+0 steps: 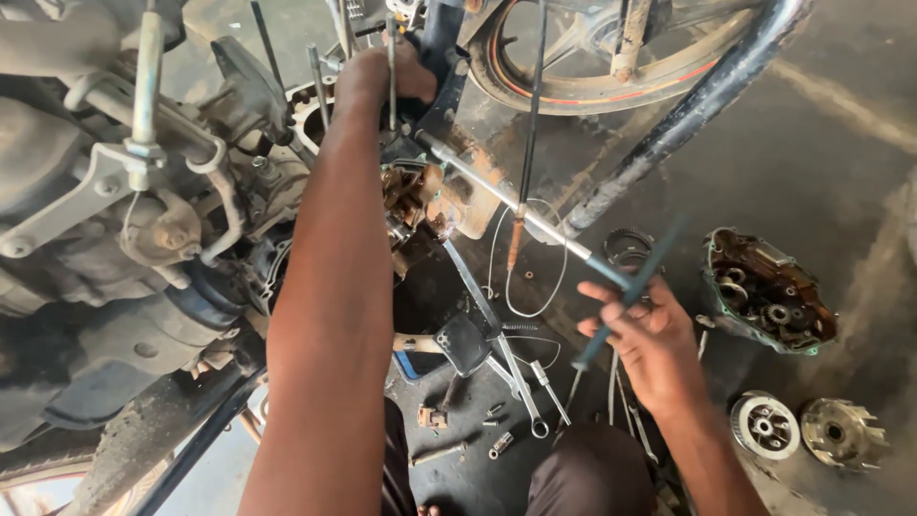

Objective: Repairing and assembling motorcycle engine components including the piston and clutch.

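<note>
The person's left hand reaches up into the greasy grey metal motorcycle engine, fingers closed around a thin steel rod there. The right hand grips the dark blue handle of a long T-shaped socket wrench, whose steel shaft runs up to the engine. On the oily floor lie a removed engine side cover, two round clutch parts and scattered spanners.

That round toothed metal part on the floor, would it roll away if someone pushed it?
The toothed round part lies flat on the floor, so a push would probably slide it, not roll it. It looks like solid metal, likely heavy for its size, and perhaps greasy and slippery like the parts nearby.
</note>
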